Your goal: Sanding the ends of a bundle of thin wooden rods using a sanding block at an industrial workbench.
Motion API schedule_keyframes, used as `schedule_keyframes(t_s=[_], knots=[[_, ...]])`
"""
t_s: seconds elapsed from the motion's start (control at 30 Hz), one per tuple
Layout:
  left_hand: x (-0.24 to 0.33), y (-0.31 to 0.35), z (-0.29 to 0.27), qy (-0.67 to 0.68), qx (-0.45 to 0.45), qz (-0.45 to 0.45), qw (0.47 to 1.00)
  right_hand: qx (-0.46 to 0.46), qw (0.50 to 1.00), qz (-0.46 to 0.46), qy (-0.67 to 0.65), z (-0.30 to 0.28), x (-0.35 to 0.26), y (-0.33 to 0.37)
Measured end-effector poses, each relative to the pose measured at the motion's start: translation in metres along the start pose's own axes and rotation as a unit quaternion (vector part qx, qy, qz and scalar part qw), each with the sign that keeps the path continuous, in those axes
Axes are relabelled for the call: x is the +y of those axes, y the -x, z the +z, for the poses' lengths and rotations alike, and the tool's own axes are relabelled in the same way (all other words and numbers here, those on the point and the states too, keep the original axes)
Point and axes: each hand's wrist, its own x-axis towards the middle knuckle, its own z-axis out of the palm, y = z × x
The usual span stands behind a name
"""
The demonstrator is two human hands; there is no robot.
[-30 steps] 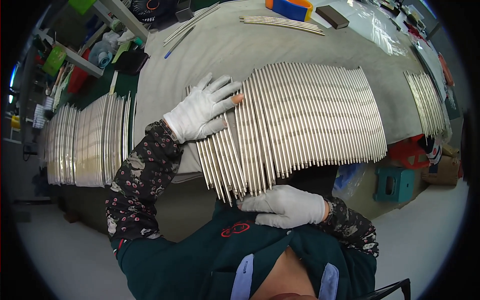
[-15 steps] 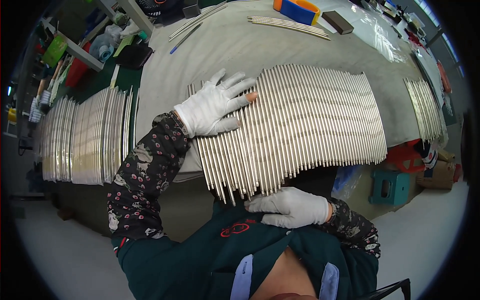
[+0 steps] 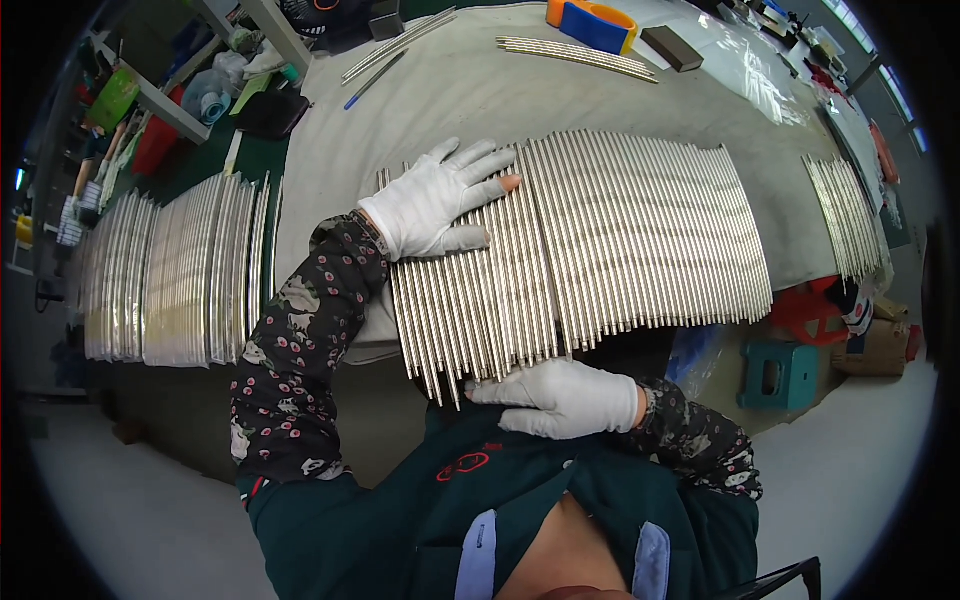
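A broad row of slim silvery metal rods (image 3: 650, 235) lies side by side on the cloth-covered table in front of me. My left hand (image 3: 430, 205), in a white glove with a bare fingertip showing, rests spread over the upper part of the leftmost rods. At the near ends of those rods is my right hand (image 3: 565, 400), also gloved, its fingers stretched out and touching the ends. Some rods at the left stick out further toward me than the others. A narrow dark gap splits the left group from the larger right group.
Bagged rods (image 3: 180, 270) lie at the left, with another bundle (image 3: 845, 215) at the far right. Toward the back are a few loose rods (image 3: 575, 58), a blue pen (image 3: 372, 82), an orange-and-blue ring-shaped object (image 3: 595, 22) and a dark block (image 3: 672, 48). A teal stool (image 3: 778, 375) stands below right.
My right hand has moved up and left along the rod ends, and several ends there sit further from me. My left hand has shifted slightly right. The gap between the groups has widened.
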Motion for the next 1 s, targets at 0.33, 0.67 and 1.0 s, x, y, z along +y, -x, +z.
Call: schedule_keyframes(t_s=[0.33, 0.67, 1.0], knots=[[0.000, 0.031, -0.006, -0.012, 0.019, -0.022, 0.999, 0.064, 0.997, -0.052, 0.012, 0.013, 0.003, 0.009], [0.003, 0.029, -0.005, -0.026, 0.019, -0.032, 0.999, 0.312, 0.812, -0.021, 0.493, -0.003, -0.025, 0.012], [0.004, 0.029, -0.006, -0.015, 0.027, -0.032, 0.999, 0.333, 0.758, -0.087, 0.553, 0.009, -0.002, 0.000]])
